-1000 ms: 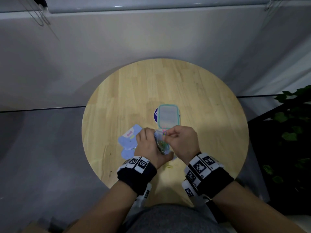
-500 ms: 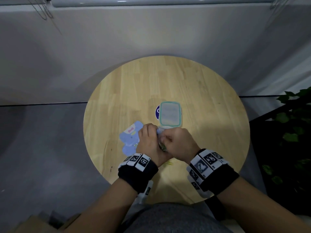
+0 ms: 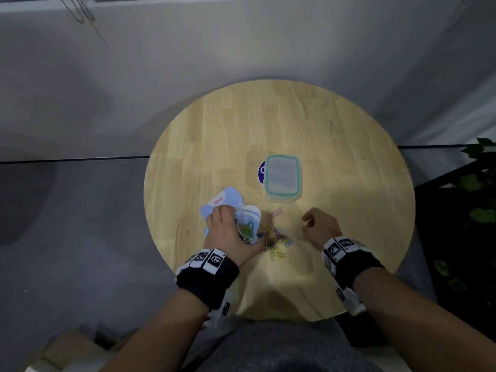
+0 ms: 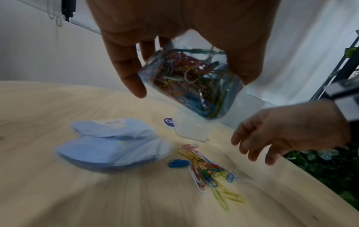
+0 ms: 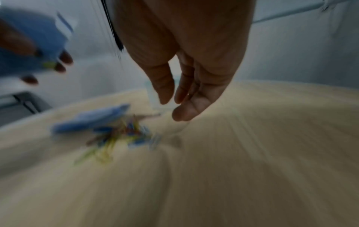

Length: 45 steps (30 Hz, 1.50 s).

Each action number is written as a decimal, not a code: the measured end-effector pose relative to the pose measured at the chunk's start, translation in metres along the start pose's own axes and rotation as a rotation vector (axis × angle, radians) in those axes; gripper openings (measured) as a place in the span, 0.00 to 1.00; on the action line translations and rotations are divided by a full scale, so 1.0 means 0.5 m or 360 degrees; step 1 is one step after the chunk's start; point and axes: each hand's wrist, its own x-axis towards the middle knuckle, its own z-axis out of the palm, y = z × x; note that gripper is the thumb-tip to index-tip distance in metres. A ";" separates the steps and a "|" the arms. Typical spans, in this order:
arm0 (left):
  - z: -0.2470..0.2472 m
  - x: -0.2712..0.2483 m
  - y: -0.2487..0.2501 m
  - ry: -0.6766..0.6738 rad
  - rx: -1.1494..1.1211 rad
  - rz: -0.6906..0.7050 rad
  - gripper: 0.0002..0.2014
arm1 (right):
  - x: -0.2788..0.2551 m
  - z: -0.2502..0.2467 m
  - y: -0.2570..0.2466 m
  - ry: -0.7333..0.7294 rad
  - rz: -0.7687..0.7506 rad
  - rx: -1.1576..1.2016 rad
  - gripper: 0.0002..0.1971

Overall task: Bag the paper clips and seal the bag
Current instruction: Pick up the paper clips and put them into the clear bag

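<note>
My left hand (image 3: 228,229) (image 4: 174,46) grips a small clear bag (image 3: 247,224) (image 4: 190,83), lifted above the table and holding several coloured paper clips. A loose pile of coloured paper clips (image 3: 275,237) (image 4: 207,170) (image 5: 120,136) lies on the round wooden table (image 3: 335,157) just right of that hand. My right hand (image 3: 319,226) (image 5: 184,92) (image 4: 287,133) hovers to the right of the pile with loosely curled fingers and holds nothing. The right wrist view is blurred.
A stack of blue packets (image 3: 222,202) (image 4: 114,145) lies under and left of my left hand. A clear box with a teal-rimmed lid (image 3: 281,177) stands behind the pile, over a purple sticker (image 3: 261,170). Green plants (image 3: 477,200) flank the table's right side.
Both hands were together at the bag's mouth. Now my right hand has let go and moved right, uncovering the pile on the table. My left hand still holds the bag.
</note>
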 end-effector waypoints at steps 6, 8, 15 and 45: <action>-0.009 -0.004 -0.018 0.0066 0.0058 0.0061 0.35 | -0.009 0.074 0.004 -0.0222 -0.0200 -0.0375 0.43; -0.014 -0.003 -0.022 0.0086 0.0060 0.0081 0.35 | -0.013 0.093 -0.012 -0.0198 -0.0291 -0.0466 0.43; -0.011 -0.010 -0.030 0.0049 0.0074 0.0060 0.33 | -0.008 0.123 -0.042 -0.0048 -0.0459 -0.0606 0.11; 0.024 0.022 0.060 -0.0067 0.0020 0.0332 0.38 | -0.153 -0.190 -0.185 -0.0488 -0.0426 0.0411 0.02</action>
